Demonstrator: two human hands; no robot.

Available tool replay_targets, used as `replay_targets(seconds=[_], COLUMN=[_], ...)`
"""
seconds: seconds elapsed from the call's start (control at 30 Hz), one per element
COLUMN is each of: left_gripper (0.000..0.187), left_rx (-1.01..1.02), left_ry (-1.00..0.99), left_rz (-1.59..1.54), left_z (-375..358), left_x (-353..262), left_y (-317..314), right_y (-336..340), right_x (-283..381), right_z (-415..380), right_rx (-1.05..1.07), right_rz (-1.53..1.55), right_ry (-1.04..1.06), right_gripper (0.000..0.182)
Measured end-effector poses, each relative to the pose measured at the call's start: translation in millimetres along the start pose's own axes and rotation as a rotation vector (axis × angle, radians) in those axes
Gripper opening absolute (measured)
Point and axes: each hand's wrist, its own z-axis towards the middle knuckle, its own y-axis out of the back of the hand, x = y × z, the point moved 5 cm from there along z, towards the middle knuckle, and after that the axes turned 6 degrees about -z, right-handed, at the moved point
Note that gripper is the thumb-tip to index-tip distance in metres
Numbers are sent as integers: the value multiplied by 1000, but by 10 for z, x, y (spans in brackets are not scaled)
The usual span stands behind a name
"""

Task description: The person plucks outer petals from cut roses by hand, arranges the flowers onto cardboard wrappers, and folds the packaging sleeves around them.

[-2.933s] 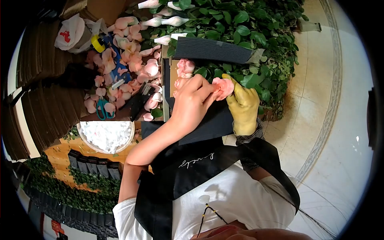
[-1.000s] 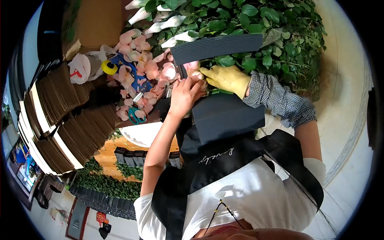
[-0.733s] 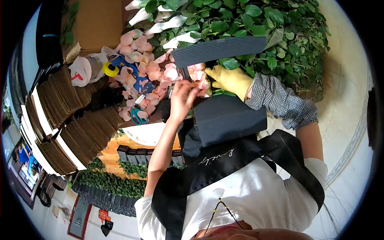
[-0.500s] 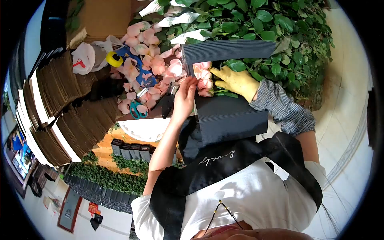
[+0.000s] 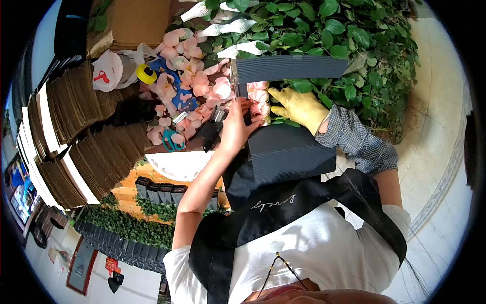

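Observation:
A row of pink roses [image 5: 259, 96] lies in a dark grey corrugated cardboard wrap [image 5: 293, 152], with one flap [image 5: 293, 68] raised on the far side. My left hand [image 5: 237, 126] is bare and open, its fingers and thumb apart against the ends of the rose heads. Some of its fingertips are hidden by the flowers and cardboard. On the stem side, my right hand [image 5: 301, 107] wears a yellow glove. Its fingers stretch toward the blooms over green stems and leaves, apart from one another. A checked sleeve [image 5: 359, 139] covers the right forearm.
Loose pink petals [image 5: 202, 88] and teal scissors [image 5: 173, 140] lie to the left, near a yellow tape roll [image 5: 146, 74]. Stacked cardboard [image 5: 96, 162] stands farther left. Leafy stems [image 5: 349, 35] and white netting sleeves [image 5: 233, 28] fill the far side.
My left hand has moved slightly in over the rose heads, and its thumb has spread toward them. The gloved right hand stays almost in place.

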Motion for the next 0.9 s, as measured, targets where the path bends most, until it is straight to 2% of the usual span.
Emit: replay_targets(seconds=[0.1, 0.17, 0.23, 0.27, 0.3, 0.37, 0.43, 0.53, 0.63, 0.7, 0.73, 0.77, 0.8, 0.83, 0.9], left_gripper=[74, 72, 62, 47, 47, 36, 32, 31, 31, 29, 27, 26, 26, 35, 47], left_rx=[-21, -24, 38, 8, 7, 53, 93, 155, 145, 135, 87, 41, -186, -315, -336], left_ry=[-44, -107, -216, -327, -334, -607, -652, -593, -547, -530, -438, -346, -207, -207, -246], left_rz=[140, 157, 281, 321, 317, 478, 540, 631, 557, 468, 216, -32, 29, 227, 297], left_z=[68, 82, 109, 128, 155, 180, 215, 188, 187, 203, 249, 282, 254, 248, 374], left_x=[-62, -201, -294, -384, -432, -596, -466, -339, -347, -353, -301, -252, -175, -168, -186], left_y=[17, 64, 131, 177, 176, 96, -16, -84, -96, -24, 79, 147, 230, 277, 222], right_y=[8, 7, -29, -124, -100, -257, -42, 82, 16, -178, -97, 9, 8, -16, -64], right_x=[-22, -11, 19, 8, 27, -68, 32, 35, -106, -277, -331, -331, -350, -350, -328], right_z=[-11, -2, -4, 7, 16, 27, -47, -17, 98, 97, 124, 121, 129, 131, 154], right_rx=[-111, -92, -74, 6, 38, -60, -32, -6, 46, -108, -1, 9, -9, -24, -51], right_rz=[58, 65, 47, 42, 47, 101, 41, -64, -74, 194, 290, 352, 344, 337, 312], right_ry=[54, 46, 58, 25, 19, 84, 11, -103, -166, 0, 55, 99, 108, 120, 109], right_gripper=[52, 52, 50, 59, 56, 56, 55, 51, 47, 45, 44, 44, 44, 43, 42])
